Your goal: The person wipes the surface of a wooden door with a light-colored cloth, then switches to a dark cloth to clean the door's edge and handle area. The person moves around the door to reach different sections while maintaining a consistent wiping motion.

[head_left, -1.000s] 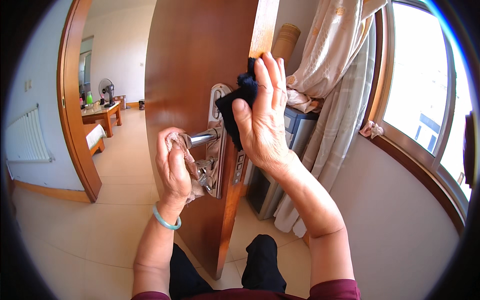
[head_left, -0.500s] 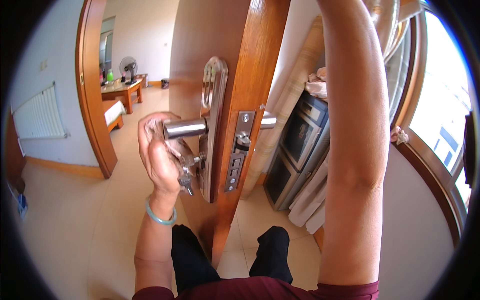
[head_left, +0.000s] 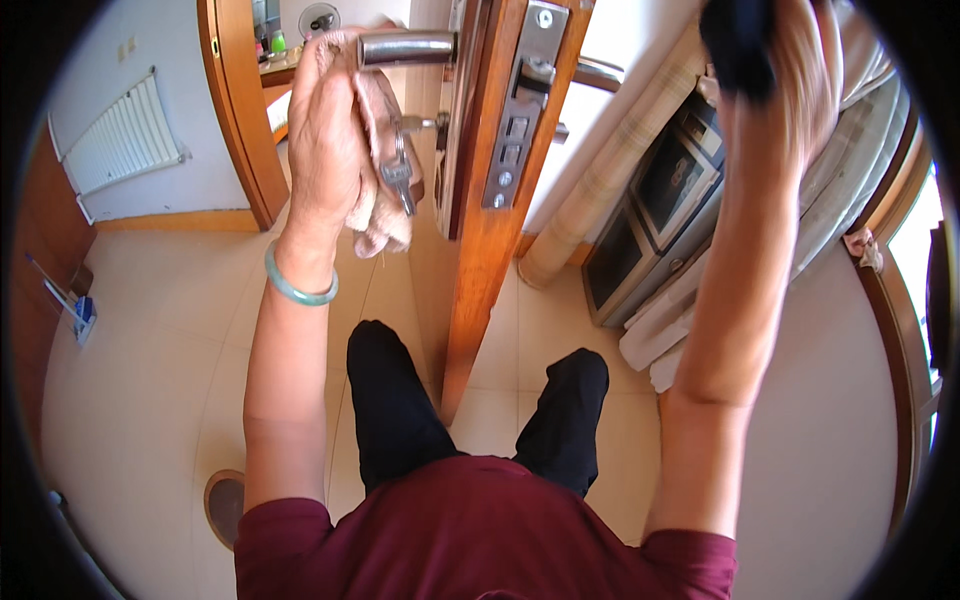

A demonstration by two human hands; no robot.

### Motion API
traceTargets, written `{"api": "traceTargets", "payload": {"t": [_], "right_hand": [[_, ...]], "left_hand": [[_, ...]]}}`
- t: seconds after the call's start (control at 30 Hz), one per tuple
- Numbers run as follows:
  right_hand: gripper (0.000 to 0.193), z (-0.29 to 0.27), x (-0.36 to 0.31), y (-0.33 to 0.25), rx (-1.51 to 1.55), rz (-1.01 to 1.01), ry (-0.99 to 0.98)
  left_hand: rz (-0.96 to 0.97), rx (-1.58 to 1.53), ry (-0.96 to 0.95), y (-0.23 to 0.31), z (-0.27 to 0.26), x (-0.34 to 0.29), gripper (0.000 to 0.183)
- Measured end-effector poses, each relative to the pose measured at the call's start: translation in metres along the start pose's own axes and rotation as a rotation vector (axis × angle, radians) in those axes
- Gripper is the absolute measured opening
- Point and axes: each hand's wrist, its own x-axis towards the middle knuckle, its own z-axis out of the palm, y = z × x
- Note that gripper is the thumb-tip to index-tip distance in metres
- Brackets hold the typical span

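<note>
A wooden door [head_left: 470,300] stands ajar in front of me, edge toward me. My left hand [head_left: 325,150] is closed around a pinkish cloth [head_left: 380,228], right beside the metal lever handle [head_left: 408,48]. A key sits in the lock below the lever, with further keys [head_left: 398,178] dangling against the cloth. The door's edge carries a steel lock plate [head_left: 520,120]. At the upper right, my right hand [head_left: 800,95] is raised and smeared by motion. It grips a dark, soft-looking thing [head_left: 740,45] whose kind I cannot make out.
Right of the door stand a dark cabinet [head_left: 655,200] and a rolled mat [head_left: 610,150], with pale curtains [head_left: 845,190] by the window. A white radiator [head_left: 125,130] hangs on the left wall. A brown slipper [head_left: 225,505] lies on the tiles, and a broom [head_left: 78,310] stands far left.
The door and lever now appear higher in the picture. My right hand has come down into view with the dark thing. More of the cloth shows below my left hand.
</note>
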Motion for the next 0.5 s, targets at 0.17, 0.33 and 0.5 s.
{"api": "traceTargets", "payload": {"t": [0.17, 0.33, 0.5], "right_hand": [[0.044, -0.061, -0.125, -0.009, 0.700, 0.538, 0.327], [0.041, -0.054, -0.217, -0.021, 1.189, 0.969, 0.632], [0.046, -0.031, -0.234, -0.023, 1.162, 1.264, 0.535]], "left_hand": [[0.201, 0.170, 0.226, 0.013, -0.001, -0.035, 0.033], [0.026, 0.072, 0.112, 0.045, 0.015, -0.145, 0.032], [-0.513, -0.268, -0.072, 0.060, 0.047, -0.210, 0.021]]}}
